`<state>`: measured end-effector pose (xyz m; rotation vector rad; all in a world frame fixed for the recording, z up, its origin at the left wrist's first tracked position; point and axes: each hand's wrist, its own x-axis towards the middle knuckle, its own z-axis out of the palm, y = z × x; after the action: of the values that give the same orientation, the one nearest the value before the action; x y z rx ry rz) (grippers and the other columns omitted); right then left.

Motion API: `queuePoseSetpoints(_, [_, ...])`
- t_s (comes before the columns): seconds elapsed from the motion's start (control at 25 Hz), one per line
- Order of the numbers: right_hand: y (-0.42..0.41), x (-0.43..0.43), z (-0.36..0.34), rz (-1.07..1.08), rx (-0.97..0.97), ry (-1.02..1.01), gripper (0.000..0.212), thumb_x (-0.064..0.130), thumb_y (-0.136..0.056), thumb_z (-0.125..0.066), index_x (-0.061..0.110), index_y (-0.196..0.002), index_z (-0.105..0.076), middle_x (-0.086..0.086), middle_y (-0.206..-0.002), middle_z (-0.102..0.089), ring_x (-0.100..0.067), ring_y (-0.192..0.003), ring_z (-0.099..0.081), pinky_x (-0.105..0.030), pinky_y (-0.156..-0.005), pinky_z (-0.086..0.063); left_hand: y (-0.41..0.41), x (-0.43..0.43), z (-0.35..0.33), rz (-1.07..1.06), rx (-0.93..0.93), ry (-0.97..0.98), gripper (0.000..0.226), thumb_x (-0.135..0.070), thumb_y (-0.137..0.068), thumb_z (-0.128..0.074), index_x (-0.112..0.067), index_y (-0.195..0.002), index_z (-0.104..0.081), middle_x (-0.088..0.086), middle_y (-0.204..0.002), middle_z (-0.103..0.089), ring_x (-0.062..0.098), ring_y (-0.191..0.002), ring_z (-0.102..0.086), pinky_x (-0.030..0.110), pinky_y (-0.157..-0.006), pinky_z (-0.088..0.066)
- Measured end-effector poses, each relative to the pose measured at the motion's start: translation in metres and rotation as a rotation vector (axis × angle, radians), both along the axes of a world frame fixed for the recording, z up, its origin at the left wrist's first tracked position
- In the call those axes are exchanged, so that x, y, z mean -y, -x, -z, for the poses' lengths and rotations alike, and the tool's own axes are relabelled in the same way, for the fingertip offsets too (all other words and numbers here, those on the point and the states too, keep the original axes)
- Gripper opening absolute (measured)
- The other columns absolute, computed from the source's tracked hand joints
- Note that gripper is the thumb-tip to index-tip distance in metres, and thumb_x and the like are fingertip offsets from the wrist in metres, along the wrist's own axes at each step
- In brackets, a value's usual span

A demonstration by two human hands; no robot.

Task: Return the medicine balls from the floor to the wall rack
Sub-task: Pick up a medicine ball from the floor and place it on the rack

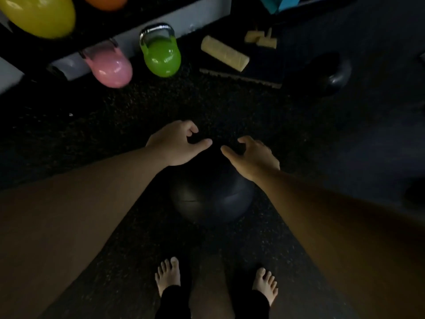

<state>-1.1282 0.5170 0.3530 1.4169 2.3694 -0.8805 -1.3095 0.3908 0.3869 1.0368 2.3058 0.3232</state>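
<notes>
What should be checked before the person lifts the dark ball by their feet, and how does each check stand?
1. Hands free: ok; left hand and right hand hold nothing.
2. Hands seated on the medicine ball: cannot tell; they hover over its far side, contact lost in the dark.
3. Feet clear of it: ok; both stand short of it.
4. Floor below the rack: not ok; pink kettlebell and green kettlebell stand there.
5. Free rack slot: cannot tell; only a yellow ball and an orange ball show.

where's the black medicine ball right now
In the head view, the black medicine ball sits on the floor at centre, just ahead of the bare feet, beneath the left hand and right hand poised over its far side.
</notes>
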Motion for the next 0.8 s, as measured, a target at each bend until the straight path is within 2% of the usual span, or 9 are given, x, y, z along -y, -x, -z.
queuePoseSetpoints(0.12, [0.000, 0.013, 0.098, 0.065, 0.012, 0.072, 0.102, 0.096, -0.075, -0.041, 0.038, -0.158, -0.028, -0.007, -0.161, -0.036, -0.040, -0.143, -0.037, -0.061, -0.102, -0.044, 0.010, 0.023, 0.109, -0.011, -0.041, -0.009, 0.065, -0.074, -0.089, -0.063, -0.031, -0.138, -0.062, -0.007, -0.139, -0.062, 0.019, -0.126, -0.062, 0.046, -0.100, -0.055])
queuePoseSetpoints(0.24, [-0.002, 0.019, 0.167, 0.112, 0.007, 0.069, 0.111, 0.099, -0.071, -0.039, 0.039, -0.162, -0.015, -0.006, -0.169, -0.020, -0.042, -0.149, -0.024, -0.069, -0.107, -0.038, 0.018, 0.042, 0.195, -0.103, -0.005, 0.008, 0.084, -0.083, -0.085, -0.057, -0.030, -0.150, -0.053, 0.000, -0.151, -0.054, 0.025, -0.133, -0.059, 0.047, -0.102, -0.054])
queuePoseSetpoints(0.36, [-0.004, 0.021, 0.207, 0.121, -0.009, 0.061, 0.117, 0.101, -0.068, -0.041, 0.041, -0.162, -0.006, -0.005, -0.171, -0.013, -0.042, -0.152, -0.017, -0.074, -0.110, -0.031, 0.017, 0.051, 0.247, -0.188, 0.056, 0.010, 0.102, -0.094, -0.077, -0.048, -0.032, -0.158, -0.043, 0.002, -0.161, -0.044, 0.029, -0.139, -0.054, 0.047, -0.102, -0.052])
queuePoseSetpoints(0.44, [-0.006, 0.020, 0.218, 0.136, -0.026, 0.062, 0.121, 0.104, -0.063, -0.039, 0.043, -0.161, -0.004, -0.005, -0.171, -0.012, -0.042, -0.152, -0.016, -0.075, -0.110, -0.029, 0.015, 0.053, 0.264, -0.230, 0.104, -0.043, 0.104, -0.095, -0.075, -0.048, -0.034, -0.159, -0.040, 0.000, -0.163, -0.040, 0.028, -0.140, -0.052, 0.040, -0.096, -0.048])
queuePoseSetpoints(0.56, [-0.009, 0.010, 0.220, 0.172, -0.026, 0.111, 0.128, 0.108, -0.056, -0.036, 0.042, -0.161, -0.003, -0.007, -0.171, -0.012, -0.043, -0.153, -0.014, -0.074, -0.112, -0.028, 0.024, 0.054, 0.267, -0.281, 0.182, -0.033, 0.111, -0.099, -0.072, -0.045, -0.034, -0.162, -0.038, 0.001, -0.164, -0.042, 0.027, -0.144, -0.049, 0.035, -0.097, -0.040])
queuePoseSetpoints(0.72, [-0.004, 0.005, 0.223, 0.216, -0.054, 0.173, 0.136, 0.109, -0.048, -0.038, 0.045, -0.161, -0.001, -0.005, -0.172, -0.011, -0.042, -0.154, -0.011, -0.072, -0.114, -0.029, 0.038, 0.056, 0.275, -0.310, 0.293, -0.007, 0.137, -0.114, -0.052, -0.038, -0.037, -0.165, -0.034, -0.002, -0.168, -0.040, 0.023, -0.151, -0.042, 0.035, -0.110, -0.037])
queuePoseSetpoints(0.8, [0.001, 0.007, 0.228, 0.239, -0.097, 0.156, 0.135, 0.109, -0.048, -0.041, 0.046, -0.161, -0.003, -0.005, -0.171, -0.013, -0.042, -0.153, -0.015, -0.073, -0.113, -0.029, 0.042, 0.058, 0.286, -0.414, 0.362, -0.040, 0.140, -0.116, -0.047, -0.036, -0.041, -0.165, -0.034, -0.007, -0.167, -0.040, 0.022, -0.153, -0.040, 0.039, -0.119, -0.035])
